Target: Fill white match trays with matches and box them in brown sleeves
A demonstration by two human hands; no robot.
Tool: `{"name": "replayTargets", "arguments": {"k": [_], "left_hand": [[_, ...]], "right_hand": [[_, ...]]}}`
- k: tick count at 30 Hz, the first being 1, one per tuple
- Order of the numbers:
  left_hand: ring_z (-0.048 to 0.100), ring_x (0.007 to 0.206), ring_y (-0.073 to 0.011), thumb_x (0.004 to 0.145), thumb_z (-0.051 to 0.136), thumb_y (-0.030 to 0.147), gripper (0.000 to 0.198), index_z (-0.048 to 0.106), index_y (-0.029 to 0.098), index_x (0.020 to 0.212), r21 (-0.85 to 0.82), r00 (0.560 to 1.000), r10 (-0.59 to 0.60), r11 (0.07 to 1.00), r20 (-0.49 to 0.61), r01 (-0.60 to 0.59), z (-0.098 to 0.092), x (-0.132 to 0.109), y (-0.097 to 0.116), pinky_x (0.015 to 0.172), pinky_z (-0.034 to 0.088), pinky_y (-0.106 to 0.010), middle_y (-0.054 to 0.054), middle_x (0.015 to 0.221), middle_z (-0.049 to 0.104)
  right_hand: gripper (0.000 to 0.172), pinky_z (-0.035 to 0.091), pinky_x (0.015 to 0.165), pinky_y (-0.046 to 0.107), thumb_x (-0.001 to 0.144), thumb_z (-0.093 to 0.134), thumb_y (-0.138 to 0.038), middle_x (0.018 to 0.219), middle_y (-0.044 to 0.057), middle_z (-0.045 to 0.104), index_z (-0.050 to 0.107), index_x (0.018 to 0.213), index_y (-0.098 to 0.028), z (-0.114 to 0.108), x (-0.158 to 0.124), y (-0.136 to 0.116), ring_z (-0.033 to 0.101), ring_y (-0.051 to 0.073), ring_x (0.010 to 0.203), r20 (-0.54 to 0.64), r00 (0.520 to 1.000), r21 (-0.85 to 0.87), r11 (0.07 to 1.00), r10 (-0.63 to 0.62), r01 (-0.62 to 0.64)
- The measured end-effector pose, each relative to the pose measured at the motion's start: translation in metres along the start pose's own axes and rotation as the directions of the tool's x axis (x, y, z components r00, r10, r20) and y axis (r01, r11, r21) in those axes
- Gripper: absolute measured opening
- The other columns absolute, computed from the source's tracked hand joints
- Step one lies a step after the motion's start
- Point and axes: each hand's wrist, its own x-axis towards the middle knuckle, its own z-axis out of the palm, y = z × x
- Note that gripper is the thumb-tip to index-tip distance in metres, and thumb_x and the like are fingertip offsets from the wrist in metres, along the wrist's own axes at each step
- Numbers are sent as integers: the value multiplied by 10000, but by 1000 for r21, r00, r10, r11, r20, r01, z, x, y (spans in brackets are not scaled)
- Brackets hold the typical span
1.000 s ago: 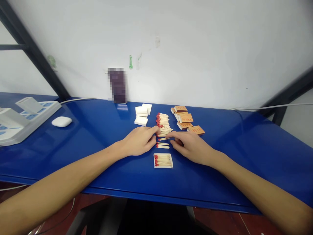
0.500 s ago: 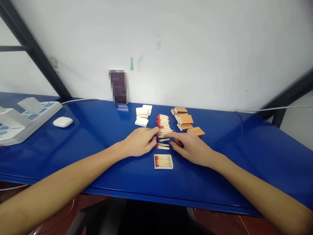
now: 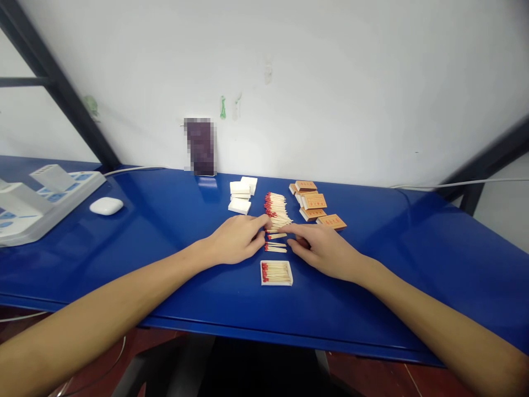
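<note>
A heap of red-tipped matches (image 3: 276, 209) lies on the blue table (image 3: 165, 264). My left hand (image 3: 236, 240) rests flat on the table, its index fingertip at the heap's near left end. My right hand (image 3: 323, 249) lies opposite, index finger stretched to the heap's near right end. Between the two hands lie a few separated matches (image 3: 276, 247). Just in front of them sits a small white tray (image 3: 276, 273) filled with matches. Neither hand closes around anything.
Empty white trays (image 3: 241, 196) are stacked left of the heap and orange matchbox sleeves (image 3: 314, 204) right of it. A white earbud case (image 3: 106, 205) and a white-and-blue device (image 3: 37, 198) sit far left. A dark blurred object (image 3: 200, 146) leans on the wall.
Both hands stay at the heap's near end with only slight finger movement. The view has shifted a little.
</note>
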Motion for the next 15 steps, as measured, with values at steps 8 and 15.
{"name": "replayTargets", "arguments": {"k": [8,15], "left_hand": [[579,658,-169,947,408,179,143,528,174,1026,10,1000,-4,1000,2,4,0,0,0,617,406,-282,-4,734,613],[564,649,-168,950,401,187,140,526,173,1011,9,1000,-9,1000,2,9,0,1,1,613,401,-286,-3,726,603]], "right_hand": [[349,356,582,262,930,479,-172,688,6,617,641,1240,-180,0,1,0,514,144,564,7,1000,-6,1000,-3,3],[337,358,580,265,930,486,-170,692,10,623,648,1226,-172,1,1,1,516,147,562,1,1000,-7,1000,-2,2]]}}
